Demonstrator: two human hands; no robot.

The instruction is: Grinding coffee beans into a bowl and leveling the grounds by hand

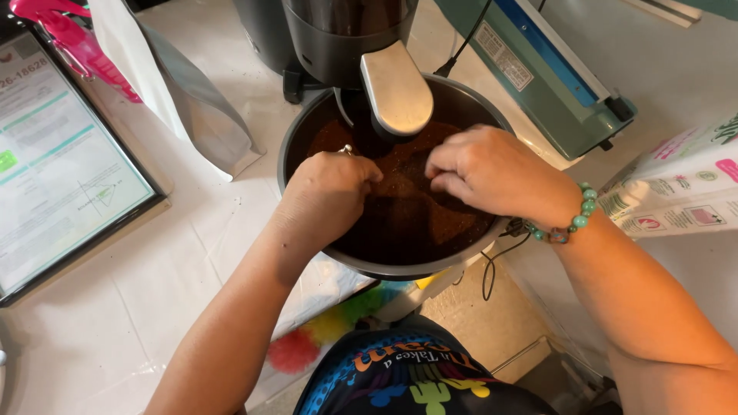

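At your far left a framed printed sheet (65,165) lies on the white tabletop (108,323), a pale pouch (181,100) beside it. Your left hand (327,196) is curled shut inside the dark bowl (307,127) of brown grounds (407,219); what it grips I cannot tell. Your right hand (488,169) pinches into the grounds. A teal sealer (550,81) sits farther right.
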